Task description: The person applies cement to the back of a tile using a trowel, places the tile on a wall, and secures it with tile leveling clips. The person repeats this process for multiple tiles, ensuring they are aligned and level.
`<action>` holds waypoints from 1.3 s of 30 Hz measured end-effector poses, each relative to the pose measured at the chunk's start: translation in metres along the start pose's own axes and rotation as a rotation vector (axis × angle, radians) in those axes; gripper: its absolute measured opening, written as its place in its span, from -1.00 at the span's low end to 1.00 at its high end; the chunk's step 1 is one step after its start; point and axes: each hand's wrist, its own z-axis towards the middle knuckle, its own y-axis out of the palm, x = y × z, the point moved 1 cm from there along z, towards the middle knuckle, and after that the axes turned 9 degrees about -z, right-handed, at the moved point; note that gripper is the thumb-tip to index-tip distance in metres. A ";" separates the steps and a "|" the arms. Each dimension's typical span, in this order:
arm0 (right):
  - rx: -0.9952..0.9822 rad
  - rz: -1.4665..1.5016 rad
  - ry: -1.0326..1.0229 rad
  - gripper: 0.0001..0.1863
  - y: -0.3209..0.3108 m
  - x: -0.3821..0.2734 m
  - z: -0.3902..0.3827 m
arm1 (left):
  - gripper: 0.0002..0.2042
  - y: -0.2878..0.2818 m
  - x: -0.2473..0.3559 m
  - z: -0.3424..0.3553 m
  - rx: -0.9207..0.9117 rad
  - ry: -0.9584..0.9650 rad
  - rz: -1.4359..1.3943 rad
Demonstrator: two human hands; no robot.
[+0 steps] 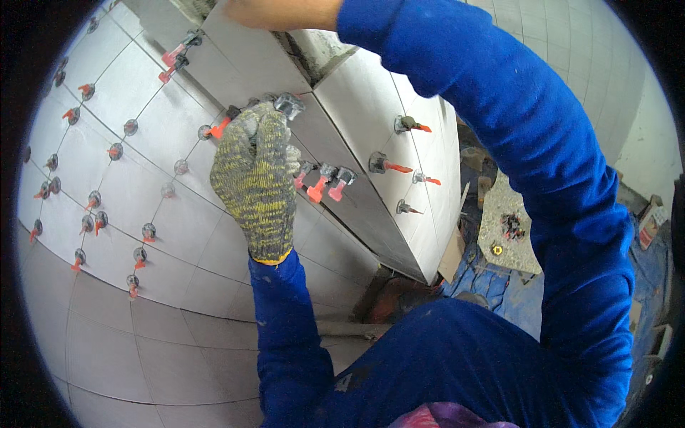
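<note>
My left hand (257,171), in a grey and yellow knit glove, is raised against the tiled wall (164,85) near its corner. Its fingers are closed, with a grey mortar-smeared tile levelling clip (289,105) at the fingertips. Beside the glove, a red-tailed levelling clip (220,128) sticks out of a joint. Below the thumb, red and pink levelling clips (325,182) stand in a row along another joint. My right arm arches over from the right, and my bare right hand (282,13) is cut off by the top edge, its fingers hidden.
More clips (94,200) dot the left wall, and several (385,164) project from the corner's right face. A rough gap (317,53) shows at the column's top. Low on the right, a speckled board (510,221) lies near blue sheeting (489,282).
</note>
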 end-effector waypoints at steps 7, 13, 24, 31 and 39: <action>0.164 -0.103 -0.216 -0.88 -0.023 -0.004 -0.023 | -0.73 -0.007 0.028 0.011 0.194 -0.790 -0.844; -0.396 -0.113 -0.418 -0.59 -0.021 -0.025 -0.084 | -0.79 -0.007 0.030 0.015 0.294 -0.655 -0.675; -0.138 -0.053 -0.291 -0.81 -0.011 -0.044 -0.138 | -0.86 0.003 0.024 0.012 0.386 -0.526 -0.620; -0.258 -0.218 -0.443 -0.75 -0.016 -0.031 -0.086 | -0.88 -0.002 0.029 0.015 0.326 -0.567 -0.579; -0.244 -0.184 -0.405 -0.84 -0.003 -0.032 -0.098 | -0.88 0.003 0.027 0.010 0.376 -0.488 -0.493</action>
